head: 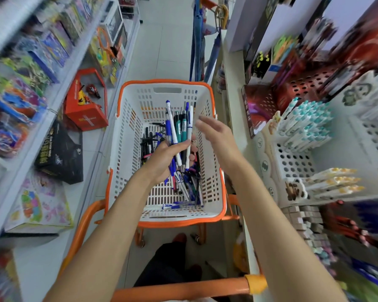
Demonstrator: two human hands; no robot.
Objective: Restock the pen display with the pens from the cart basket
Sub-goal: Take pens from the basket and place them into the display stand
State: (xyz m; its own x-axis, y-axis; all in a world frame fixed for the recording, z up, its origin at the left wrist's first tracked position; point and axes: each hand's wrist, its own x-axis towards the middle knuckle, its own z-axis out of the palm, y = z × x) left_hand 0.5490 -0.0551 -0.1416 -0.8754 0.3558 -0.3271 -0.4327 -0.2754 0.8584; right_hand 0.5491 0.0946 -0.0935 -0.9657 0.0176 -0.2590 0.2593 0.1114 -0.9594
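A white basket with an orange rim [127,136] sits on the cart in front of me. Many loose pens [187,188] lie on its floor, black ones to the left and blue and white ones to the right. My left hand [164,158] grips a bunch of pens [179,125], blue, white and teal, fanned upward above the basket. My right hand [215,132] hovers just right of the bunch with relaxed fingers, holding nothing. The pen display [292,158] stands on the right shelf, a white perforated rack with teal-capped pens [308,125] in its upper row.
Orange cart handle [183,288] crosses the bottom of the view. Toy boxes fill the left shelves, with a red box [85,105] and a black box [60,153] on the lower ledge. Yellow-capped pens [334,182] lie lower on the right rack. A tiled aisle runs ahead.
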